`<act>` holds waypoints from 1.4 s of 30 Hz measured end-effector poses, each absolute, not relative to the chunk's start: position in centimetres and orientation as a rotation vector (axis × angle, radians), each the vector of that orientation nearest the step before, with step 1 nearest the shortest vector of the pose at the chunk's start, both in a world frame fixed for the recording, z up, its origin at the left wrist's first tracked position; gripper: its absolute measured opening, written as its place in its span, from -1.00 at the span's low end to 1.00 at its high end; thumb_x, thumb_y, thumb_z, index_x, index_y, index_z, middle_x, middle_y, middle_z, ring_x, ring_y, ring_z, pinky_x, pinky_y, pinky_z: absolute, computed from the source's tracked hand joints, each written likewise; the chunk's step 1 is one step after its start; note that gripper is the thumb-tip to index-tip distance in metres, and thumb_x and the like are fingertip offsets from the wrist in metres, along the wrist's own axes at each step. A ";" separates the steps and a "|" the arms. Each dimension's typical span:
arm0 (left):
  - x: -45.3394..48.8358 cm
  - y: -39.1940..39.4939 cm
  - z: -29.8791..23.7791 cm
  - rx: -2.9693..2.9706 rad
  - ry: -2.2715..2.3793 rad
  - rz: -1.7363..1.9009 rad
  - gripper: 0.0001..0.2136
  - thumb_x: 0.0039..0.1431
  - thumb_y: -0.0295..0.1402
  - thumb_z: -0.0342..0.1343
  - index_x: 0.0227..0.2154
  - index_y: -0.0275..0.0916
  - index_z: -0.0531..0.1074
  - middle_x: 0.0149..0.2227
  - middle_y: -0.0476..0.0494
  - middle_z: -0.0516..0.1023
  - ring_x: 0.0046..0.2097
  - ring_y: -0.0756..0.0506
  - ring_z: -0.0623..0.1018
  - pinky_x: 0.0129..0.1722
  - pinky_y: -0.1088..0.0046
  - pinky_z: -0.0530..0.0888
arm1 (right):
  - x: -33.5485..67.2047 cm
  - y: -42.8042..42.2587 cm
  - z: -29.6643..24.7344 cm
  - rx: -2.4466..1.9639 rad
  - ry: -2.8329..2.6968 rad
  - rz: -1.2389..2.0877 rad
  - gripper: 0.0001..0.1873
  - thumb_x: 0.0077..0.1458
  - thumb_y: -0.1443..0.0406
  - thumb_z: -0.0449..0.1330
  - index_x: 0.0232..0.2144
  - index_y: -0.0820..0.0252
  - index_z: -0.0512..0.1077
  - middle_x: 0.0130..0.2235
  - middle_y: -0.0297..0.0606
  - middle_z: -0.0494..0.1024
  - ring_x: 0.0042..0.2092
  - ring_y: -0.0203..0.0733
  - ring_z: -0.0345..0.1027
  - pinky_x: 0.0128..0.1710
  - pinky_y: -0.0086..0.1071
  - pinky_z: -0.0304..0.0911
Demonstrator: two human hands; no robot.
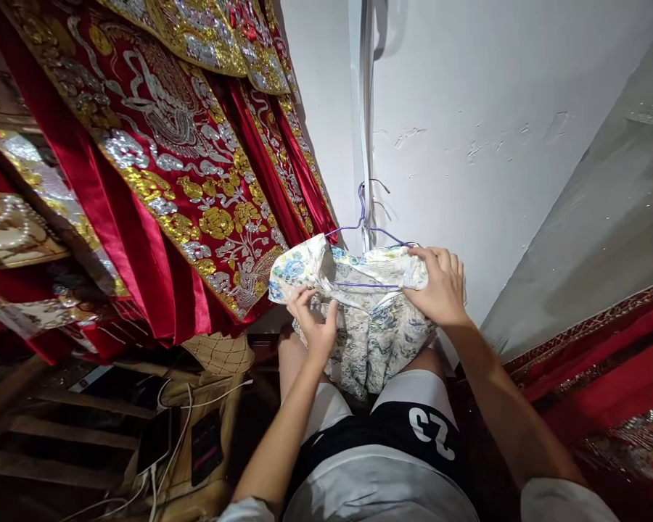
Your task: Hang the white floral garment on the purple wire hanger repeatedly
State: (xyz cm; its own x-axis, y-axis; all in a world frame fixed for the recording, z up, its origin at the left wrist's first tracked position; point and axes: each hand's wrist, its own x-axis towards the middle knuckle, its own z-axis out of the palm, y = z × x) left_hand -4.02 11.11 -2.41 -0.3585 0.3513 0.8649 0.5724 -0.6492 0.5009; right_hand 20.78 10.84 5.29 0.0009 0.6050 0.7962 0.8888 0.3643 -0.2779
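Note:
A white blouse point(392, 326) with a blue and yellow floral print hangs in front of my knees on a purple wire hanger point(349, 229). The hanger's crossbar shows through the neck opening. My right hand point(440, 284) is closed around the blouse's right shoulder, thumb in front and fingers over the top. On the other side, my left hand point(316, 330) rests against the front below the left shoulder, its thumb and fingers apart. The hanger's hook reaches up to a white pipe point(366, 130) on the wall.
Red sequined embroidered cloth point(190, 159) hangs at the left. Below it, a wooden chair point(76, 428) bears a phone point(205, 448), a dark tablet-like device point(155, 438) and white cables. A white wall point(495, 94) stands ahead, and red fabric point(604, 391) lies at the right.

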 end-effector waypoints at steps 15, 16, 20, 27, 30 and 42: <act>-0.8 15.0 -3.7 -1.807 -1.430 -2.928 -0.77 0.13 -0.21 0.30 -0.30 -0.23 0.43 -0.42 0.01 0.39 -0.40 0.02 0.41 -0.37 0.55 0.37 | 15.1 16.8 -0.5 -1.080 -0.972 0.354 -0.58 0.12 0.18 0.21 -0.03 0.11 0.18 -0.24 -0.28 0.39 -0.29 -0.22 0.31 -0.26 -0.33 0.30; -1.0 14.3 -4.0 -1.795 -1.472 -2.917 -0.77 0.13 -0.20 0.30 -0.29 -0.23 0.45 -0.44 0.02 0.38 -0.43 0.03 0.38 -0.39 0.55 0.35 | 15.1 16.9 -0.3 -1.088 -1.001 0.398 -0.63 0.12 0.19 0.21 -0.08 0.10 0.18 -0.32 -0.37 0.35 -0.34 -0.24 0.28 -0.30 -0.35 0.26; -1.3 12.4 -4.6 -1.698 -1.582 -2.924 -0.73 0.14 -0.15 0.31 -0.25 -0.24 0.51 -0.45 0.01 0.38 -0.44 0.03 0.35 -0.43 0.55 0.32 | 14.7 16.4 0.9 -1.076 -1.151 0.462 -0.83 0.11 0.31 0.11 -0.22 0.07 0.21 -0.46 -0.49 0.21 -0.49 -0.29 0.10 -0.48 -0.40 0.03; 0.9 11.8 -3.7 -1.899 -1.499 -2.911 -0.68 0.13 -0.07 0.29 -0.39 -0.27 0.53 -0.48 -0.04 0.43 -0.46 0.00 0.37 -0.45 0.50 0.39 | 10.5 14.2 0.6 -0.932 -1.549 0.619 -0.86 0.10 0.29 0.13 -0.23 0.04 0.30 -0.39 -0.41 0.35 -0.39 -0.22 0.25 -0.37 -0.37 0.18; 0.7 11.7 -4.0 -1.949 -1.552 -2.916 -0.68 0.09 -0.06 0.30 -0.39 -0.28 0.55 -0.49 -0.04 0.45 -0.49 0.01 0.37 -0.49 0.50 0.40 | 10.2 13.0 -2.0 -0.828 -1.277 0.611 -0.64 0.12 0.16 0.19 -0.06 0.03 0.22 -0.25 -0.31 0.42 -0.25 -0.17 0.35 -0.25 -0.32 0.28; -0.3 10.0 -4.1 -2.200 -1.594 -2.832 -0.69 0.12 -0.06 0.30 -0.34 -0.25 0.56 -0.39 -0.09 0.49 -0.38 -0.04 0.47 -0.33 0.44 0.46 | 12.0 13.0 -10.1 -1.576 -1.408 0.999 -0.53 0.20 -0.11 0.03 -0.55 0.05 0.23 -0.57 -0.29 0.35 -0.41 -0.12 0.28 -0.42 -0.34 0.17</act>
State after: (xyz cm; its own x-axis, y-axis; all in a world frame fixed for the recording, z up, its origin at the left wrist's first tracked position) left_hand -0.27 9.96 -4.11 -0.1718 0.8981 0.4048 -0.1202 -0.4269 0.8963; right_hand 12.02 13.03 -10.11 0.0757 0.9956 -0.0545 0.3802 -0.0793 -0.9215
